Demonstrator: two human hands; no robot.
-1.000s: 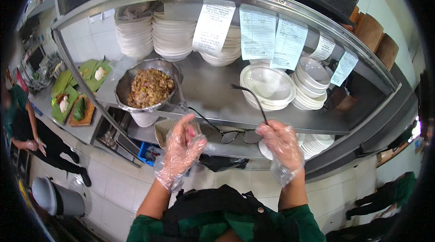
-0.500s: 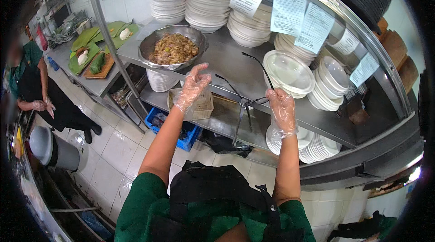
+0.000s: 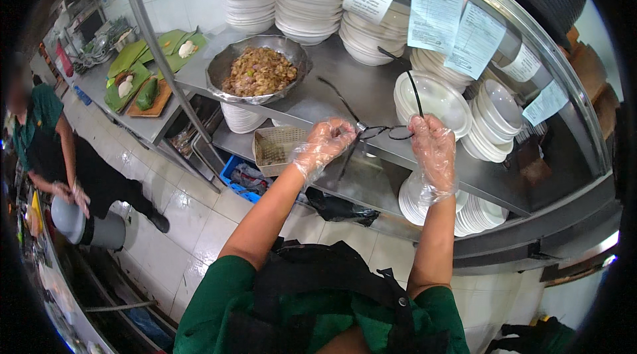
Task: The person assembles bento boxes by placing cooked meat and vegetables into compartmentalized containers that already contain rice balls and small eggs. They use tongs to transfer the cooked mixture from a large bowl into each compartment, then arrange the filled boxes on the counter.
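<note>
Both my hands wear clear plastic gloves and hold dark-framed eyeglasses (image 3: 379, 130) in front of the metal shelf. My left hand (image 3: 325, 146) is closed, its fingertips pinching the left end of the frame. At the other end, my right hand (image 3: 434, 155) grips the frame near the right hinge. The temple arms stand open and point away from me. Beyond my left hand, a metal bowl (image 3: 213, 74) of brown chopped food (image 3: 259, 72) rests on the shelf. An oval white dish (image 3: 431, 103) tops a stack just past my right hand.
Stacked white plates and bowls (image 3: 308, 5) line the shelf, with paper slips (image 3: 434, 12) hanging above. Below are a woven basket (image 3: 272, 149) and a blue crate (image 3: 232, 169). At left, banana leaves (image 3: 129, 55) cover a counter; a co-worker (image 3: 60, 148) stands by a grey bin (image 3: 106, 228).
My left hand has moved right and taken hold of the eyeglasses' left end. The right hand still holds the other end. The co-worker's hands and legs have shifted.
</note>
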